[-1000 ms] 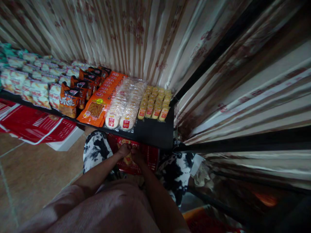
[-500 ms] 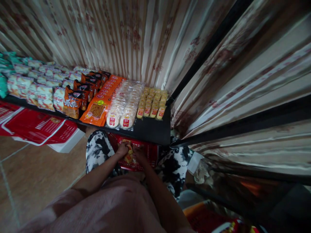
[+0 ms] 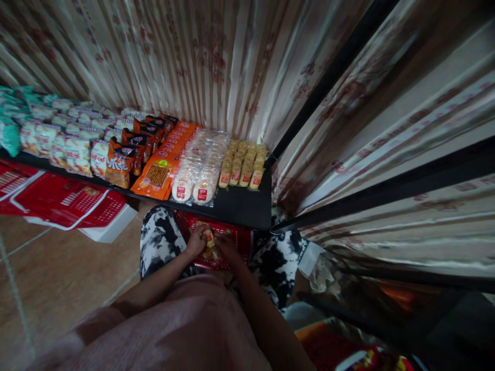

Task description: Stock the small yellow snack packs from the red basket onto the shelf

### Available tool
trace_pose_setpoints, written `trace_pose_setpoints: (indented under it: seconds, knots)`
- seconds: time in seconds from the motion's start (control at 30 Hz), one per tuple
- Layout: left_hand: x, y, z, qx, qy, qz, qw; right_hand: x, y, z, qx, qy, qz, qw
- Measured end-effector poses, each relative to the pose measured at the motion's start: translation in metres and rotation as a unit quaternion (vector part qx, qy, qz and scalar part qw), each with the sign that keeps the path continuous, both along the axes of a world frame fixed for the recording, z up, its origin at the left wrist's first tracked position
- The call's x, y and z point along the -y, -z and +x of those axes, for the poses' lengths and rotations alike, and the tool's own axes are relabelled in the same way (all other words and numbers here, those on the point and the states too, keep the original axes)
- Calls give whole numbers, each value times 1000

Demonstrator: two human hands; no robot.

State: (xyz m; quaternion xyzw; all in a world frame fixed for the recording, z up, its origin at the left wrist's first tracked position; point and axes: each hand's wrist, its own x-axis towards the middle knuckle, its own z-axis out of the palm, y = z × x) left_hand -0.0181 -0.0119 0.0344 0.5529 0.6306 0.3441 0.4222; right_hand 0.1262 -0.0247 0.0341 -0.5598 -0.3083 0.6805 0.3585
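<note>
left hand (image 3: pixel 196 241) now gripping yellow packet (image 3: pixel 209 238); right hand (image 3: pixel 225 245) beside.

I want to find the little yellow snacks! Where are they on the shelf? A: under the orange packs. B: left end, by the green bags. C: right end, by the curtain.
C: the small yellow packs sit at the black shelf's right end, beside the striped curtain.
</note>
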Motion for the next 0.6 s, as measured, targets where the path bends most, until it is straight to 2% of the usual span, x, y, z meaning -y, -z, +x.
trace_pose_setpoints:
  seconds: [0.17, 0.37, 0.6]
  knots:
    - [6, -4, 0, -14, 2, 0, 1000, 5, -1, 0, 16, -10, 23, 1000]
    - [12, -20, 1, 2, -36, -35, 999, 5, -6, 0, 22, -9, 38, 999]
    - [18, -33, 2, 33, -31, -78, 996, 7, -7, 3, 3, 13, 51, 999]
